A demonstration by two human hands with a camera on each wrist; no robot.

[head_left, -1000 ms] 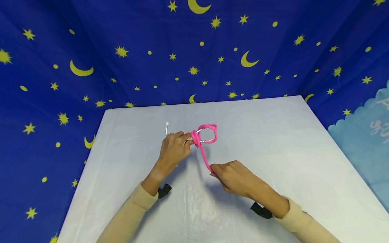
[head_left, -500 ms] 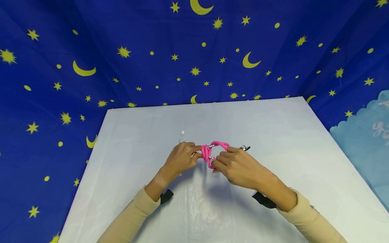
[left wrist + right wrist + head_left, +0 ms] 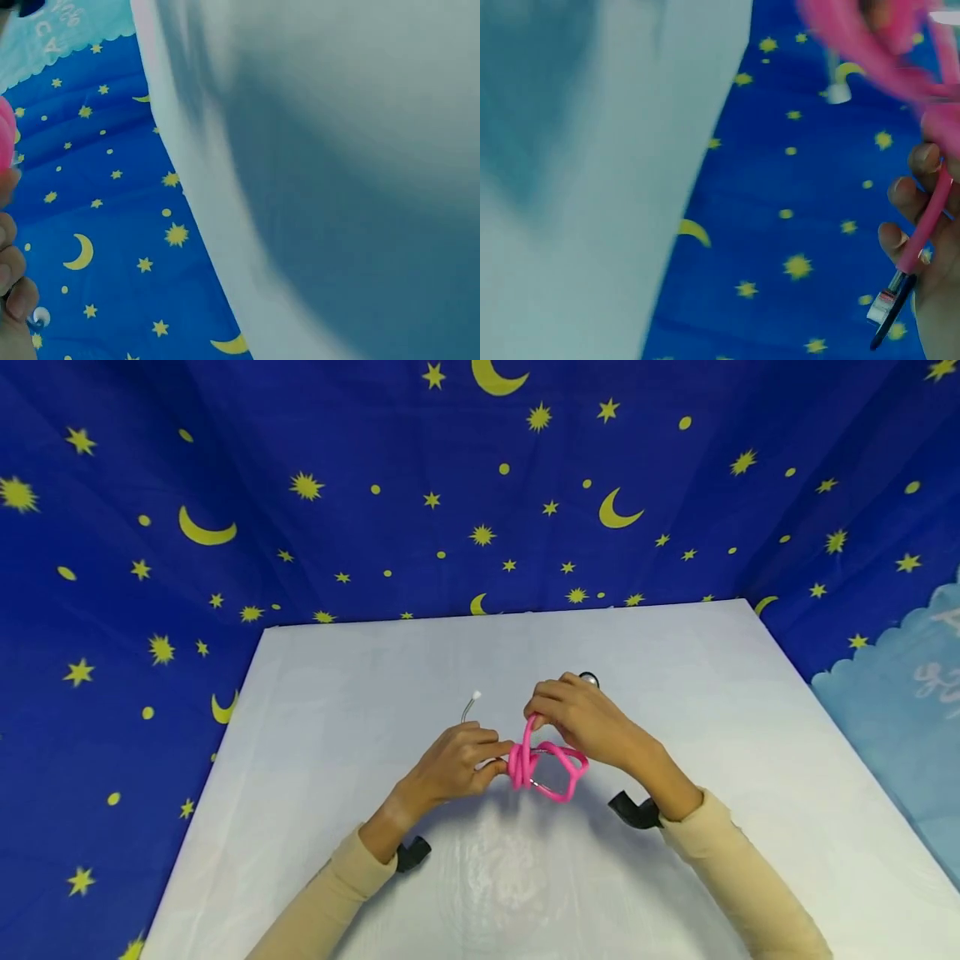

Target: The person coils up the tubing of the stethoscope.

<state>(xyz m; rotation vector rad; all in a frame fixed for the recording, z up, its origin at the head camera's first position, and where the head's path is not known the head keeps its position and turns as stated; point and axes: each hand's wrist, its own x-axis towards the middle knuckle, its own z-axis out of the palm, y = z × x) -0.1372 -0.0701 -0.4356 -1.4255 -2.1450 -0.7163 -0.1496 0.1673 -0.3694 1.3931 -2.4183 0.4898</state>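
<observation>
A deep-blue cloth backdrop [image 3: 345, 410] hangs along the far, left and right sides, with soft vertical folds. It is printed with yellow stars [image 3: 539, 417], crescent moons [image 3: 619, 512] and small dots [image 3: 504, 469]. At the right, a light-blue scalloped panel [image 3: 870, 702] carries pale lettering [image 3: 937, 683]. The white tabletop [image 3: 360, 677] reaches to the far cloth; soft shadows [image 3: 558, 827] and a pale sheen [image 3: 502, 885] mark its near half.

Pale-blue panel [image 3: 82, 31] — an "A", rest unclear
</observation>
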